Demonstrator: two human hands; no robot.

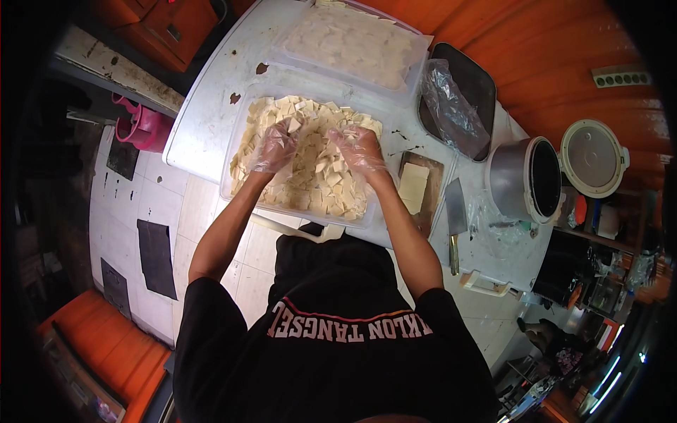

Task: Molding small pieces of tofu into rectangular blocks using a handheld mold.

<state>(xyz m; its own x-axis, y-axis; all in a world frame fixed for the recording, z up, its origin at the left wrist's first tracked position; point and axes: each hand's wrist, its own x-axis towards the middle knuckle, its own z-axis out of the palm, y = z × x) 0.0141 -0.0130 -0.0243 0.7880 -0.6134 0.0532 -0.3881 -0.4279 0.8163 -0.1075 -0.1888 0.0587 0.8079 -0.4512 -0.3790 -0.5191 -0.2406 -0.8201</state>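
Before me a clear plastic tub (228, 182) holds a heap of small, pale, flat square pieces (304, 182), probably cut dough. Both hands wear thin transparent plastic gloves. My left hand (276, 145) is over the left part of the heap, fingers curled around a pale square (294, 125). Over the right part, my right hand (360, 149) is also curled, with pale pieces (350, 134) at its fingers. How many pieces each hand has is hidden by the fingers and the shiny plastic.
Behind stands another plastic tub (344, 47) of pale pieces. To the right are a dark tray (486, 87) with a plastic bag (455, 106), a wooden board (435, 182) bearing pale sheets (414, 187), a cleaver (456, 209) and a lidded pot (510, 180). Another person (555, 338) is at lower right.
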